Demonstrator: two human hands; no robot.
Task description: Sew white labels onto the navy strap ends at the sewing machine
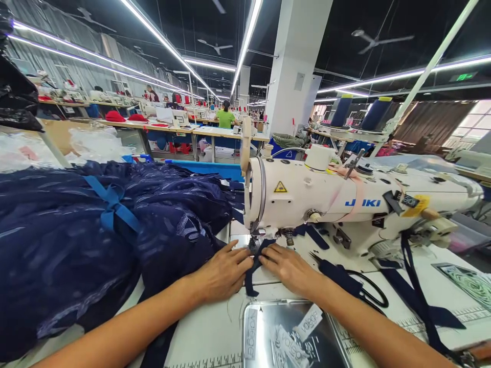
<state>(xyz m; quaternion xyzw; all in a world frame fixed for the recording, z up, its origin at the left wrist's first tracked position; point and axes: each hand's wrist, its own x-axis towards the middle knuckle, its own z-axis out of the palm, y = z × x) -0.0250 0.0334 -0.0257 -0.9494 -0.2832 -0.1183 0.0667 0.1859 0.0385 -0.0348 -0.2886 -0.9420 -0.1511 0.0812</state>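
A large heap of navy fabric [76, 240], tied with a blue ribbon [113, 204], covers the left of the sewing table [215, 332]. The left hand [224, 271] lies flat, fingers together, pressing the left edge of a narrow navy strip [253, 268]. The strip runs from under the needle area toward the person. The right hand [289, 268] lies flat just beside it, fingertips on the strip's right edge. Neither hand grips anything. Above stands a white sewing machine [345, 199]. A metal tray [287, 335] of labels sits nearer the person. Black scissors [364, 289] and further navy strips [418, 296] lie to the right.
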